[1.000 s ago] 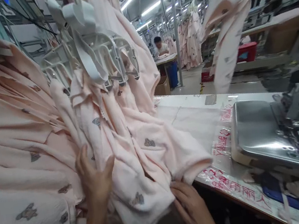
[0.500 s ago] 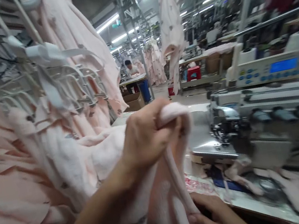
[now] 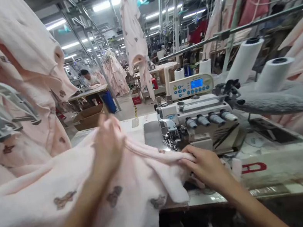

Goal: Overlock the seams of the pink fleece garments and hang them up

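the pink garment (image 3: pixel 133 195) spreads left of the sewing machine (image 3: pixel 197 107), its folded edge (image 3: pixel 153 153) slanting down rightward from the left hand (image 3: pixel 107 144) to the right hand (image 3: pixel 206 164), nearer the machine; both hands' fingers grip that edge.

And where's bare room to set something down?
Bare tabletop shows right of the red loop; another bare patch lies behind the pink fleece garment, left of the metal plate. Crowded: before the overlock machine, where the right hand grips the garment.
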A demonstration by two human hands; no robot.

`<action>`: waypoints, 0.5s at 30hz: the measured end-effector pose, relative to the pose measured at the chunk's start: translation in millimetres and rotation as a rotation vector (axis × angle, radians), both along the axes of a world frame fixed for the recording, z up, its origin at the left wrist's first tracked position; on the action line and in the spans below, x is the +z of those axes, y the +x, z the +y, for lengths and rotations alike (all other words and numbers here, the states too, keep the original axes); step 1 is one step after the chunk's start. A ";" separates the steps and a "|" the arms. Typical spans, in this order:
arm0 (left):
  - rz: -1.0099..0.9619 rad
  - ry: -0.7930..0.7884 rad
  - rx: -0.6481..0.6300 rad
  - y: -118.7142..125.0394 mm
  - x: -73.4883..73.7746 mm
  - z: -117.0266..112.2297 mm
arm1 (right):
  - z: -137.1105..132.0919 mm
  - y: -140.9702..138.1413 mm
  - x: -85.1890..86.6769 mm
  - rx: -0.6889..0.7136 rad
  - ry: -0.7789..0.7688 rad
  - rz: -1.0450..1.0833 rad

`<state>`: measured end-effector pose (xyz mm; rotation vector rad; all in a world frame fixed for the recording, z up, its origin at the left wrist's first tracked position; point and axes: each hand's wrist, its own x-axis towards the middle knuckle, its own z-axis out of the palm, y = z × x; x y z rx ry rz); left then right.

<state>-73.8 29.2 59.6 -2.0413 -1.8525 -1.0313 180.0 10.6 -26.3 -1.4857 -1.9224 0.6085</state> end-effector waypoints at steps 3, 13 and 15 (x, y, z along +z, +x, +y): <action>0.131 -0.202 -0.356 54.7 -41.4 -9.2 | 8.9 -6.1 -2.5 0.054 0.018 0.065; 0.076 -0.367 -0.339 78.8 -66.9 -3.8 | 18.3 -3.9 7.3 -0.035 -0.055 0.023; 0.085 -0.364 -0.326 81.6 -66.7 0.6 | 21.0 -7.6 8.2 -0.103 -0.023 -0.026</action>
